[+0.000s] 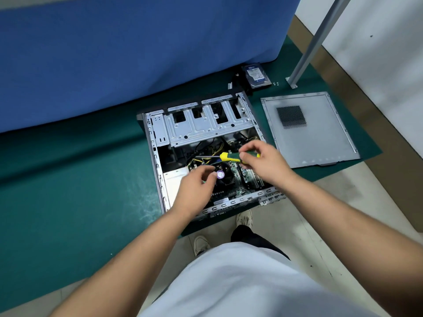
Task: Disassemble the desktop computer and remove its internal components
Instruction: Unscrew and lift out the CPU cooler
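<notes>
The open computer case (206, 156) lies on its side on a green mat (68, 179), its far edge close to a blue drape (137, 53) and its near edge reaching the mat's border, where bare floor and the person's 2 shoes begin. Green mat lies open to the case's left; on its right the removed side panel (309, 131) lies flat, just beside it. Inside, a silver drive cage (206, 126) spans the far part, with yellow and black cables, a fan and the green motherboard (247, 175) nearer. The right hand (263, 163) grips the green and yellow handle of a screwdriver (229, 156), held level above the board with its shaft pointing left. The left hand (196, 186) hovers over the fan, fingers curled, pinching something small and green that cannot be made out. A hard drive (257, 75) lies beyond the case, a few loose screws and a metal post (313, 42) near it.
</notes>
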`<state>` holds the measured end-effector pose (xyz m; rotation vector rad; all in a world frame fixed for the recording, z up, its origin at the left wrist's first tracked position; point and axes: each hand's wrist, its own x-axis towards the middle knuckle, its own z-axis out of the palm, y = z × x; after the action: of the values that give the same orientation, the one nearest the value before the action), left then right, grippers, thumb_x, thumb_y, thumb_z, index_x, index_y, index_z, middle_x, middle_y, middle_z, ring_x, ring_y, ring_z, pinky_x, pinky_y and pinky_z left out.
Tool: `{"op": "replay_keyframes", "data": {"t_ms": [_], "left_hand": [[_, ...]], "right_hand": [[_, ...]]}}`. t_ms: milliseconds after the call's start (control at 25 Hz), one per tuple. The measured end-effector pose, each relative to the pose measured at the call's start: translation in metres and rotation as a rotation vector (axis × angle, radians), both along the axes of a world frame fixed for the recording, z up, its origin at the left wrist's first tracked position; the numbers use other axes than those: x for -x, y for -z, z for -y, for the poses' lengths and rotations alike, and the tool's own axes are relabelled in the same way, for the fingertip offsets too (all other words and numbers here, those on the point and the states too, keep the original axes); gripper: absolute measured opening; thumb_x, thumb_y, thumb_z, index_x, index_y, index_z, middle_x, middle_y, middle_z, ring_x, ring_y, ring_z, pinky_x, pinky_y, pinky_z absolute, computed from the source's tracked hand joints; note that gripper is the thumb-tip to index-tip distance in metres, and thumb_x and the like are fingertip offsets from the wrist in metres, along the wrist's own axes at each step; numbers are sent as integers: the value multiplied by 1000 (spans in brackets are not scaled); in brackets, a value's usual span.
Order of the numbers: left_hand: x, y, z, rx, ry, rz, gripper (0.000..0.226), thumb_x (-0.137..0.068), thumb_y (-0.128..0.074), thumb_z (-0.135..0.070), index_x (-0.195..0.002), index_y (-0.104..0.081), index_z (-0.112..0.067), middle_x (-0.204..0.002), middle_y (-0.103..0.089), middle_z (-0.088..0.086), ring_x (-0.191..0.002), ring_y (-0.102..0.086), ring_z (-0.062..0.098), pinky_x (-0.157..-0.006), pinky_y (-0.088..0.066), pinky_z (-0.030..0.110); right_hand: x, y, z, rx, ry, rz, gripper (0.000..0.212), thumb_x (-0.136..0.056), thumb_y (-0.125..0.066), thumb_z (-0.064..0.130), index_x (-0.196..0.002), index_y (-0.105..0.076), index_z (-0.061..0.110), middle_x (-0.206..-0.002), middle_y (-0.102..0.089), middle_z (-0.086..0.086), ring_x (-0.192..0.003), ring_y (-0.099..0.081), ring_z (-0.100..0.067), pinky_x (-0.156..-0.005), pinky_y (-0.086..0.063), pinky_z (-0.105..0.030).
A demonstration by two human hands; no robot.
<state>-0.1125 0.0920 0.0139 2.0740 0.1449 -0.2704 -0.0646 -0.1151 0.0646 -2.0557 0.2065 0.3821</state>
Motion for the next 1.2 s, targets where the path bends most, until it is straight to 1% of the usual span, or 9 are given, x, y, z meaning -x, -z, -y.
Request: {"op": "replay_keyframes", "data": {"t_ms": [120,200,400,520,640,760,920,1080,1200], "left_hand": [[-19,-10,26,619,-258,-397,22,-105,-55,-30,-111,-69,-14,-89,-74,-5,-74,-65,8,-71,-54,22],[-30,-9,35,770,-334,-427,17,-104,-56,-21,-103,-68,-10,-84,-73,1,-77,-65,15,-79,-56,31],[-48,-4,44,536,-258,-350,18,-97,-66,-24,-88,-70,-10,-79,-66,-1,-66,-55,11,-67,-48,29],[-64,-9,47,467,-130,-309,30,-95,-70,-37,-86,-65,-8,-71,-60,2,-67,-54,17,-61,-46,31],[-84,-16,52,332,-30,-230,24,-96,-67,-45,-86,-70,-23,-79,-68,-3,-72,-60,14,-57,-51,21],[-107,-18,45,186,-1,-68,13,-96,-63,-48,-102,-70,-38,-103,-71,-19,-98,-64,2,-82,-50,22],[-141,3,16,-351,110,138,38,-100,-52,-51,-133,-58,-34,-147,-51,-5,-144,-32,24,-117,-29,46],[-147,29,-1,-673,206,-21,55,-101,-31,-65,-154,-27,-50,-171,-2,-6,-157,3,28,-125,-4,47],[-142,41,0,-765,227,-41,65,-95,-7,-75,-157,-3,-55,-170,15,-8,-156,15,22,-124,6,44]], "right_hand": [[17,10,0,-348,173,-195,11,-99,-60,2,-105,-63,10,-110,-70,-19,-86,-75,-23,-88,-61,-37],[25,16,-4,-403,184,-281,13,-101,-53,0,-110,-59,8,-105,-71,-20,-81,-73,-23,-81,-62,-33],[26,26,-10,-164,-20,-281,16,-105,-43,21,-113,-56,24,-82,-71,-6,-62,-61,-15,-56,-51,-31],[17,28,-5,-120,-91,-229,14,-105,-47,45,-104,-56,34,-66,-65,5,-54,-59,-10,-49,-46,-28],[-3,24,5,-109,-105,-185,18,-104,-49,47,-100,-55,31,-64,-65,5,-52,-59,-11,-47,-44,-26],[-35,14,30,-175,-32,-114,16,-104,-55,39,-101,-60,24,-75,-72,3,-62,-66,-12,-52,-49,-27],[-84,19,82,-19,214,-65,32,-95,-63,46,-86,-64,16,-72,-70,5,-66,-62,-12,-60,-48,-29],[-112,62,116,258,261,-196,39,-91,-66,44,-68,-48,18,-65,-54,-1,-68,-54,-24,-59,-37,-32],[-123,97,127,386,169,-382,25,-88,-66,35,-75,-57,15,-78,-65,-6,-75,-63,-26,-61,-49,-29]]}}
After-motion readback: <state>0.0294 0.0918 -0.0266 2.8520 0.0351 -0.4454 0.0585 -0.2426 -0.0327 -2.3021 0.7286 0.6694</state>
